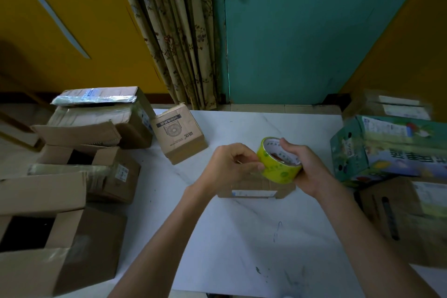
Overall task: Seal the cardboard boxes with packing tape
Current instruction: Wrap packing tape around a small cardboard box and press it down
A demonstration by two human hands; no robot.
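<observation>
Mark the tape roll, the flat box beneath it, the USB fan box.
tape roll (pixel 280 172), head view, outer yellow band.
flat box (pixel 254 192), head view, near side.
USB fan box (pixel 180 133), head view, printed face.

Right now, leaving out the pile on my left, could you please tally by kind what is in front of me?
Brown cardboard boxes: 4 (fan box, small flat box, rear right box, near right box)
Green printed carton: 1
Packing tape roll: 1
Total: 6
</observation>
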